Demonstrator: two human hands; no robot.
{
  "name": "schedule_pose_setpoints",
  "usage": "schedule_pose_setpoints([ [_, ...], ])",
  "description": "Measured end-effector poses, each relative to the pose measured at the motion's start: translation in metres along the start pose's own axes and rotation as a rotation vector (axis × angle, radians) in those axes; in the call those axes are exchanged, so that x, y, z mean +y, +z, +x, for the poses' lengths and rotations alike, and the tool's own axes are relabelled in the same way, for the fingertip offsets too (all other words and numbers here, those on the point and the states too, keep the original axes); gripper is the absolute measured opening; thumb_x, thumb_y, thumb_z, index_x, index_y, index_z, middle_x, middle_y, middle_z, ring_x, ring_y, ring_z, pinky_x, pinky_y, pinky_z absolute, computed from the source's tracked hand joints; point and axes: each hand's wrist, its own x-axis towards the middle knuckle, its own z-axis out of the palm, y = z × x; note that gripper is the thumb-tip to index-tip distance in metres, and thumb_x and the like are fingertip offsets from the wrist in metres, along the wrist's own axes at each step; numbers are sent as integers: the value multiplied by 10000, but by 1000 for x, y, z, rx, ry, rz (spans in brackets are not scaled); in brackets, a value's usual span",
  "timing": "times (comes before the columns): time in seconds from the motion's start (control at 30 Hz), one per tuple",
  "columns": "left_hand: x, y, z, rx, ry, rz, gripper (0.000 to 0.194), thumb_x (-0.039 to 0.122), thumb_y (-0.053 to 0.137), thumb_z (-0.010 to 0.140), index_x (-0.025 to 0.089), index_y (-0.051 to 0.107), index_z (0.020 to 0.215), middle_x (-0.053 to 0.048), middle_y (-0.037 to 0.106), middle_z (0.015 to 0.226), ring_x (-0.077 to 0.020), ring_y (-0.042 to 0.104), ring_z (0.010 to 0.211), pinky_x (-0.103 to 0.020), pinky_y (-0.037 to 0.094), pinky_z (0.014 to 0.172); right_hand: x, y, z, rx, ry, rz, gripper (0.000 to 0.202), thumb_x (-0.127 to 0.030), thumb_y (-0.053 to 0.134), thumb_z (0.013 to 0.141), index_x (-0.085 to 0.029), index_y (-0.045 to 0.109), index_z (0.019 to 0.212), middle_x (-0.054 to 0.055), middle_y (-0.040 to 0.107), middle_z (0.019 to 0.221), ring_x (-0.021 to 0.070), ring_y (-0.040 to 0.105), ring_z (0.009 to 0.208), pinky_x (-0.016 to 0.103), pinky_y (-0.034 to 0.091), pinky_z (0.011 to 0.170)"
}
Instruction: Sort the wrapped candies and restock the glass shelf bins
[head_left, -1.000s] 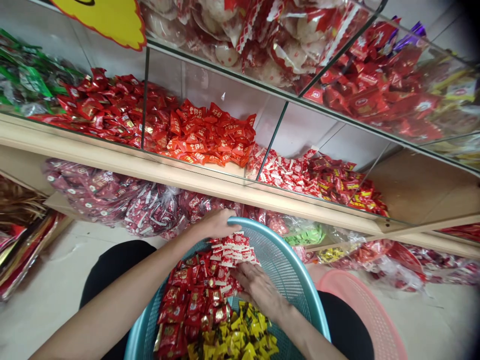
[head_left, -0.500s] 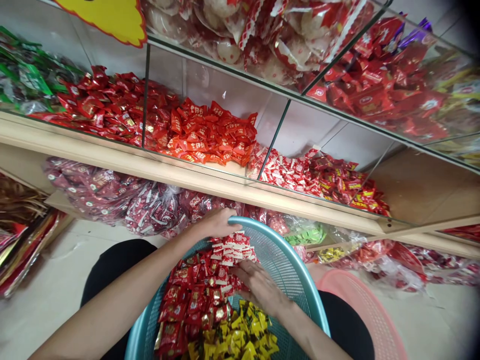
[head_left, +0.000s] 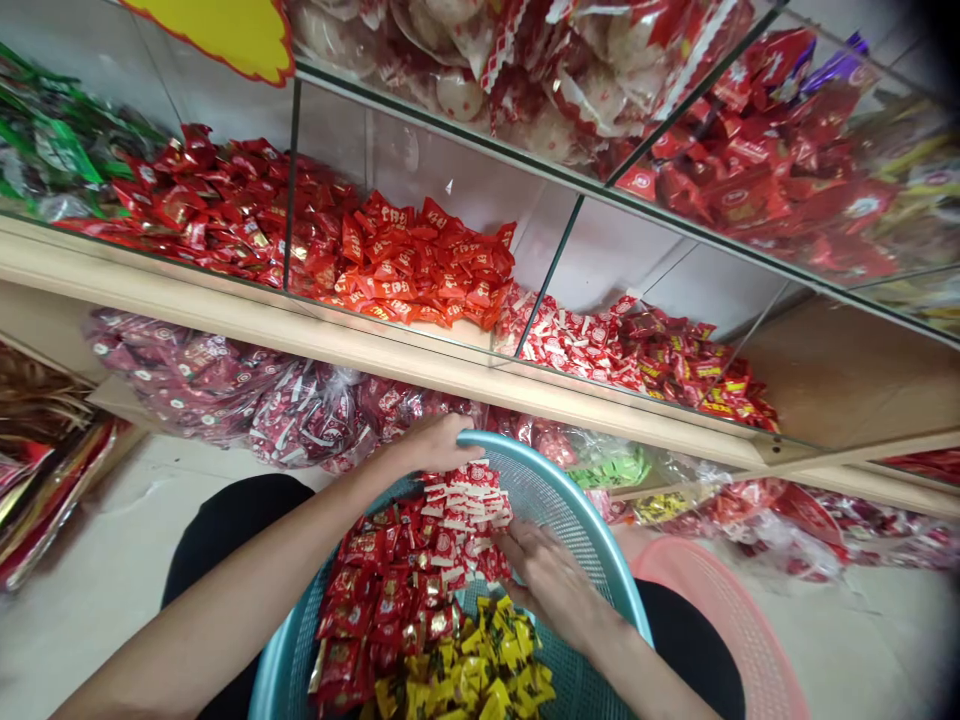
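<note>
A teal mesh basket (head_left: 626, 570) holds red-and-white packets (head_left: 465, 500) at the far side, dark red packets (head_left: 352, 600) on the left and yellow packets (head_left: 487, 665) near me. My left hand (head_left: 442, 443) grips the basket's far rim, fingers wrapped over it. Inside the basket, my right hand (head_left: 551, 575) lies at the right edge of the red-and-white packets, palm down, its fingertips touching them. The fingers look extended, and nothing shows in its grasp.
Behind the basket runs a wooden shelf edge (head_left: 420, 365) with glass dividers and piles of red candy (head_left: 427, 262). Bagged candy (head_left: 202, 375) lies beneath it. A pink basket (head_left: 750, 620) stands at the right on the floor, beside my knee.
My right hand has moved a little to the right, uncovering more of the red-and-white packets. My left hand stays on the rim.
</note>
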Motion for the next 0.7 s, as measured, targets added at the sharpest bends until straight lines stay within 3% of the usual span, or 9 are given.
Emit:
schedule_pose_setpoints([
  [0.27,3,-2,-2,1,-15,38,310,467,464,747,184,587,771,-7,591,636,-115,507,544,-220,308,498,-37,23,31,11,-8,-257,274,-69,473,793,-120,574,1042,150,583,1050,243,537,933,375,438,762],
  [0.7,4,-3,-2,4,-2,44,282,451,482,743,187,580,765,-4,591,639,-118,509,539,-221,316,493,-47,34,39,-31,170,-297,259,-36,443,794,-130,589,986,147,587,972,240,543,865,379,453,698],
])
